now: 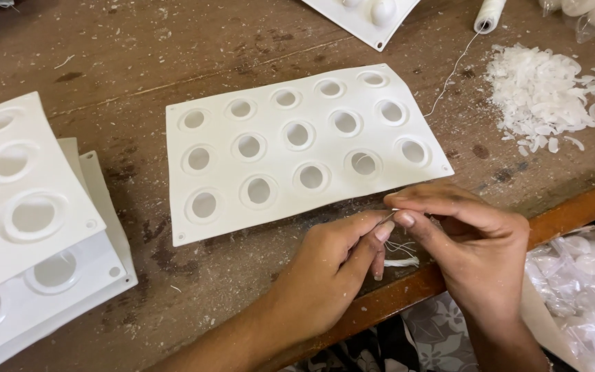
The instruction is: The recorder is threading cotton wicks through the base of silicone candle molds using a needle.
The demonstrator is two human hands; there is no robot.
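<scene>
While both hands point(408, 238) pinch thread point(399, 246), one fifteen-hole mould point(297, 148) lies near.

Hands pinching thread beside a white mould
Left hand point(342, 258) and right hand point(473, 241) pinch thin white thread point(399, 246) at the wooden table's point(105, 55) near edge, just below the white silicone mould point(297, 148).

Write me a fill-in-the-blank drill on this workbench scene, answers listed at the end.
1. The white mould in front of the hands has ___ rows of round holes.
2. The left hand and right hand pinch a thin white ___ between their fingertips.
3. The pile of white flakes lies to the ___ of the mould.
4. The table is made of ___.

Answers: three; thread; right; wood
</scene>
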